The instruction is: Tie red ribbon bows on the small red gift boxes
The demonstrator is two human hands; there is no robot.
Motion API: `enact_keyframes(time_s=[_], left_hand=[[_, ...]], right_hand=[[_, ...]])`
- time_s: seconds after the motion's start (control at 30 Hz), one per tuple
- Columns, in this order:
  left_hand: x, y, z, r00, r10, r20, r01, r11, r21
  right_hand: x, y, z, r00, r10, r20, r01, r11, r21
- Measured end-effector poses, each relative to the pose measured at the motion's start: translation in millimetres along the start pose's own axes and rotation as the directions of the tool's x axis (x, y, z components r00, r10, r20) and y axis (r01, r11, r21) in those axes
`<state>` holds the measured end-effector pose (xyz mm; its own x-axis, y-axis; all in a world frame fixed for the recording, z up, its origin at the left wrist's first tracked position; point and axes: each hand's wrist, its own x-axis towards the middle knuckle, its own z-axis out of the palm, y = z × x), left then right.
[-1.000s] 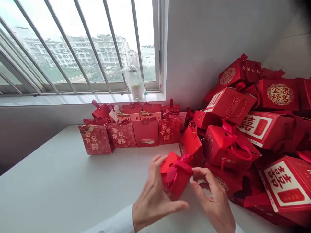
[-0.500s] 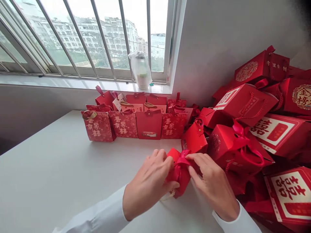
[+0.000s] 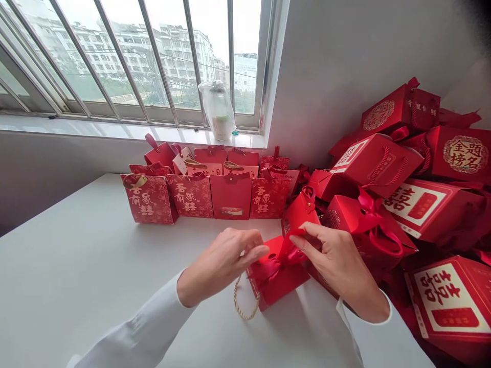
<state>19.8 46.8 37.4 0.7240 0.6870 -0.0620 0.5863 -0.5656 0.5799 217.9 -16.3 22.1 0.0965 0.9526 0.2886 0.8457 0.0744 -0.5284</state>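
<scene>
Box at 5 o'clock (image 3: 286,286): bright red. Its ribbon (image 3: 270,269): deep pink-red, solid. Looped cord (image 3: 245,318): cream-gold, twisted. Bag at 9 o'clock (image 3: 153,202): red, mottled lighter pattern, pale gold characters. Bag near dial centre (image 3: 230,194): plain red. Medallion box, 3 o'clock (image 3: 439,158): red, round gold openwork, gold characters. Box at 4 o'clock (image 3: 466,332): red, white panel (image 3: 458,296), dark red characters. Tabletop, 8 o'clock (image 3: 76,266): plain white. Sleeves, 7 and 4 o'clock (image 3: 141,327): white.

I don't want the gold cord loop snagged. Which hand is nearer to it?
Left. In view, the left hand is just above the gold cord loop; the right hand is farther off, at the red box's other end, pinching the red ribbon.
</scene>
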Motion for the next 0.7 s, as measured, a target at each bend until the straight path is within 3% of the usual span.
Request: enact_keyframes(time_s=[0.17, 0.27, 0.47, 0.53, 0.7], left_hand=[[-6, 8, 13.6, 1.000, 0.000, 0.031, -0.004, 0.992, 0.127], [-3, 3, 14.3, 1.000, 0.003, 0.030, -0.007, 0.994, 0.107], [11, -12, 3.7, 0.995, 0.017, 0.096, -0.004, 0.991, -0.134], [14, -14, 2.0, 0.996, -0.001, 0.091, 0.016, 0.987, -0.162], [15, -15, 2.2, 0.997, -0.018, 0.071, 0.030, 0.984, -0.175]], right_hand=[[16, -4, 20, 0.995, 0.081, -0.049, -0.088, 0.981, -0.171], [16, -1, 27, 0.996, 0.080, -0.032, -0.083, 0.991, -0.103], [10, 2, 13, 0.972, -0.130, -0.197, 0.116, 0.990, -0.083], [7, 1, 4, 0.969, -0.197, -0.147, 0.191, 0.980, -0.058], [5, -1, -4, 0.957, -0.238, 0.168, 0.227, 0.971, 0.080]])
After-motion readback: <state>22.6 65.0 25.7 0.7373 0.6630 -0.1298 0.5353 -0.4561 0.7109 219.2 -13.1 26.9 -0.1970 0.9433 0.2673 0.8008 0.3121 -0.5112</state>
